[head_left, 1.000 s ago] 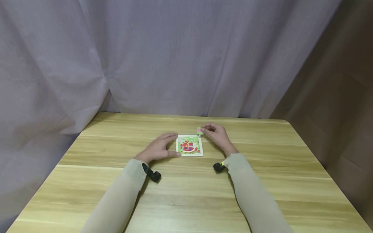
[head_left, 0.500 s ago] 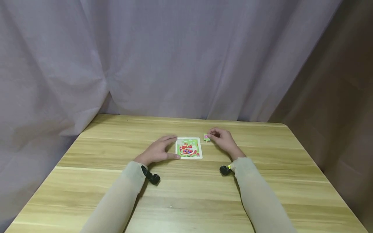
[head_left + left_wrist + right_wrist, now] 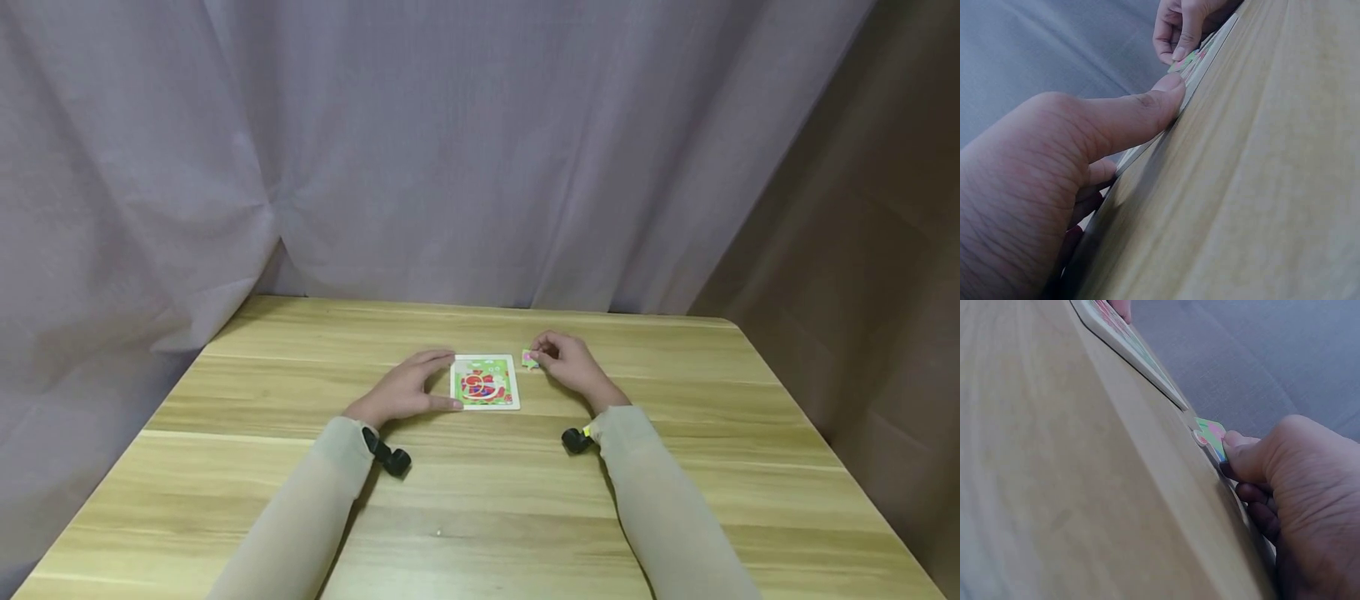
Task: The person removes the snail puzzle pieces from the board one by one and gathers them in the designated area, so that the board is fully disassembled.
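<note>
A square jigsaw puzzle board point(image 3: 485, 405) with a white frame and a red and green picture lies flat on the table. My left hand point(image 3: 405, 388) holds its left side, the thumb at the near corner and the fingers at the far corner. To the right of the board, my right hand point(image 3: 573, 364) pinches a small green and pink puzzle piece point(image 3: 529, 359) between thumb and fingers. The right wrist view has this piece point(image 3: 1212, 432) tilted up beside the board's corner, a rounded tab at its lower end. The right hand's other fingers are curled beneath, partly hidden.
The wooden table point(image 3: 480, 500) has its far edge against a grey curtain point(image 3: 420, 150). A tiny pale speck point(image 3: 438, 532) lies on the near part of the tabletop. Dark wrist cameras point(image 3: 576, 441) sit on both sleeves.
The right hand has brought the puzzle piece from over the board's far right corner out to the right, then shifted slightly back left. The left hand stays at the board.
</note>
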`<state>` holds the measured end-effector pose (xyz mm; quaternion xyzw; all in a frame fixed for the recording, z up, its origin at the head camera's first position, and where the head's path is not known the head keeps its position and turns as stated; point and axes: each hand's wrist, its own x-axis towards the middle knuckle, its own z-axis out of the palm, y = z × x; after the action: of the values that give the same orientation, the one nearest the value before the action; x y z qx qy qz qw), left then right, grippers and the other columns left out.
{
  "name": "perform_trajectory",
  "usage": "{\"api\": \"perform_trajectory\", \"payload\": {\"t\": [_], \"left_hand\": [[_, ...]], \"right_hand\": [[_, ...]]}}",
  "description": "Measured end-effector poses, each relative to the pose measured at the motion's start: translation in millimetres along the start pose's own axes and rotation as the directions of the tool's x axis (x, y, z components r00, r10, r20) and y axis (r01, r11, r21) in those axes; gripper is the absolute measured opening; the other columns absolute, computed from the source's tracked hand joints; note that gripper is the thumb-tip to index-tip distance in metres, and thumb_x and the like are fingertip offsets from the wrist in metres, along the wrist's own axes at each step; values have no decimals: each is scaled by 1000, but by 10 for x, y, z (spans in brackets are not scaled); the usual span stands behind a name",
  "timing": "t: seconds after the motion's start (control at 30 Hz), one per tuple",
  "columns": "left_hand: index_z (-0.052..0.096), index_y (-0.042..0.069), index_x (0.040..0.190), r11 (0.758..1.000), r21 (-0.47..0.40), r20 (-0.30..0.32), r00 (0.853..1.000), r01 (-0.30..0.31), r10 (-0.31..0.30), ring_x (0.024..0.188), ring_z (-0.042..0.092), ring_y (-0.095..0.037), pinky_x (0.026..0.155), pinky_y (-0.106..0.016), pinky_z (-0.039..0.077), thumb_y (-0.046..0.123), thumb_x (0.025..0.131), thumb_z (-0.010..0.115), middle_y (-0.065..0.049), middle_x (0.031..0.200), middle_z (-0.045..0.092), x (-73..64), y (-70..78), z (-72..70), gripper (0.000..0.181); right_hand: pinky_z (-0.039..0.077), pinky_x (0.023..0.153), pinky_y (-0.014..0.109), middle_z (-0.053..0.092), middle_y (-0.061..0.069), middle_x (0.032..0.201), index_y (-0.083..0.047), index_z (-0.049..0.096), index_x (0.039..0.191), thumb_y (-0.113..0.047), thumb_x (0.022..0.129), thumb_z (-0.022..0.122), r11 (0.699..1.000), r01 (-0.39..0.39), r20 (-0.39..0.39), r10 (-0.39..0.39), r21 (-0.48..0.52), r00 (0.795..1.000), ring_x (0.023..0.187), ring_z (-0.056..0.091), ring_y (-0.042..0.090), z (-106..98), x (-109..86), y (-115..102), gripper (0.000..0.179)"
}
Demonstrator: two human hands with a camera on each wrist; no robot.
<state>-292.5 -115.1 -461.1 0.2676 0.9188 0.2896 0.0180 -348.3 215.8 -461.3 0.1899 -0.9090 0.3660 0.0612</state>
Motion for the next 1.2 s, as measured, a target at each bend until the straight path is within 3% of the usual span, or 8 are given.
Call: {"api": "perform_trajectory", "payload": {"t": [0.23, 0.47, 0.83, 1.2], "left_hand": [[41, 15, 155, 1000, 4, 2, 1000, 9, -9, 147, 30, -24, 120, -49, 24, 65, 79, 75, -2, 161, 35, 8, -12, 6, 97], [41, 14, 155, 1000, 1, -4, 1000, 7, -7, 147, 30, -24, 121, -49, 23, 61, 80, 76, -3, 161, 35, 6, -28, -15, 95], [42, 16, 154, 1000, 4, -9, 1000, 4, -4, 147, 31, -23, 120, -47, 25, 65, 79, 75, 0, 160, 36, 27, -72, 70, 96], [41, 15, 155, 1000, 18, -11, 1000, -17, 18, 147, 31, -22, 121, -46, 24, 67, 79, 73, -1, 160, 37, 80, -74, 43, 97]], "right_hand": [[51, 88, 44, 68, 8, 98, -5, 70, 99, -16, 93, 73, 996, 38, -25, -40, -75, 999, 93, 61, 26, 11, 30, 6, 13], [52, 84, 39, 68, 5, 93, -7, 70, 96, -17, 91, 76, 999, 45, -30, -46, -31, 998, 88, 61, 22, 33, 70, 34, 13], [51, 82, 37, 68, 1, 92, -11, 72, 95, -20, 91, 77, 1000, 25, -31, -24, 9, 999, 87, 60, 20, 46, 39, 117, 11], [50, 82, 37, 68, 1, 95, -14, 72, 99, -25, 96, 71, 1000, -6, -20, 6, 6, 1000, 89, 60, 19, -8, 56, 106, 11]]}}
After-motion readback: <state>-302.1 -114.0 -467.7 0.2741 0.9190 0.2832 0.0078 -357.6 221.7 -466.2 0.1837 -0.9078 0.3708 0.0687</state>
